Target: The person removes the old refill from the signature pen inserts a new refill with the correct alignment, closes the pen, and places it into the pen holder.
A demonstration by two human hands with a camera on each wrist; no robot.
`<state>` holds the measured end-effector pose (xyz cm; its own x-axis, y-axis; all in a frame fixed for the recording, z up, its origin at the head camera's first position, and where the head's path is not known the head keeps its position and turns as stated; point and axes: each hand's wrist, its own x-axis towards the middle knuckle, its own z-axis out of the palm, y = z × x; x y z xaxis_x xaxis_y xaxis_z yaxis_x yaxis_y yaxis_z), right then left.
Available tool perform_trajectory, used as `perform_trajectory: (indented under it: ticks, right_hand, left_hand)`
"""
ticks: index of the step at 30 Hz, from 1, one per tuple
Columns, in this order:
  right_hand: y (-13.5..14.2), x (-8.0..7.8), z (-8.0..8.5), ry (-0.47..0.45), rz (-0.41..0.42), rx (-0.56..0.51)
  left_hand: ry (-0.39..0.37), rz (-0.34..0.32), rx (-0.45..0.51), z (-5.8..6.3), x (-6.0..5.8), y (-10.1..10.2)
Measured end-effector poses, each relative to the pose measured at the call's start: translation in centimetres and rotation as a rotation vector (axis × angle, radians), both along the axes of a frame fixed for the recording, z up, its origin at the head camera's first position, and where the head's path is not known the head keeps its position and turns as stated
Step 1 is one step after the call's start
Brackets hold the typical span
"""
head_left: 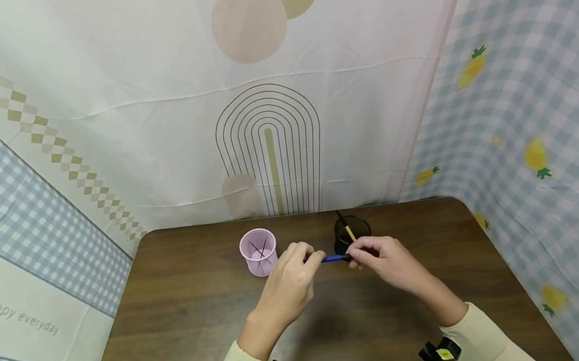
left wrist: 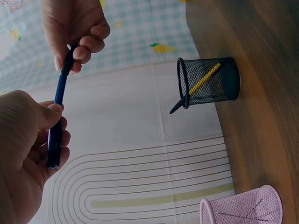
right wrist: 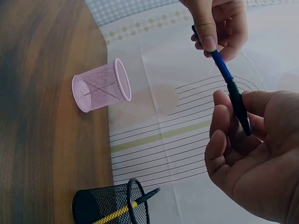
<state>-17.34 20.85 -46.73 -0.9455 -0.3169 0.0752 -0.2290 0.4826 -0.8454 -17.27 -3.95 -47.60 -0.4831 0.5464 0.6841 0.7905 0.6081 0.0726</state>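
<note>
Crosswise, the blue pen [head_left: 334,257] runs between both hands [head_left: 289,278] [head_left: 391,260], held by each.

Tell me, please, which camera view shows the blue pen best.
The right wrist view: both ends of the blue pen show, including its dark tip. In the left wrist view, the tip is unclear inside the right hand; the head view shows only a short stretch between that hand and the left hand.

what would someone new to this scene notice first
Probably the blue pen, held by the left hand and the right hand above the wooden table. Beyond it stand a pink mesh pen holder on the left and a black mesh pen holder on the right, a yellow-and-black pen leaning in the latter.
</note>
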Motion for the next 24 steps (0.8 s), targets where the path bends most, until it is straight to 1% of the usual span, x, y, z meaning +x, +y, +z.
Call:
perform_trajectory:
  ticks: [4,8,13,19,24]
  right_hand:
    - [-0.04,0.06,0.16,0.021,-0.004,-0.001]
    - [-0.06,0.06,0.22,0.062,-0.009,-0.005]
    - [-0.01,0.10,0.14,0.097,-0.028,-0.009]
    - [-0.16,0.29,0.18,0.111,-0.064,-0.023]
    - [-0.15,0.31,0.08,0.115,-0.077,-0.036]
  left_hand:
    - [0.004,-0.005,0.007,0.01,-0.01,0.02]
    - [0.002,-0.008,0.015,-0.06,-0.06,0.04]
    - [-0.014,-0.003,0.012,-0.06,-0.02,0.00]
    - [-0.025,-0.001,0.021,-0.03,0.02,-0.06]
    - [-0.058,0.000,0.028,-0.05,0.09,-0.07]
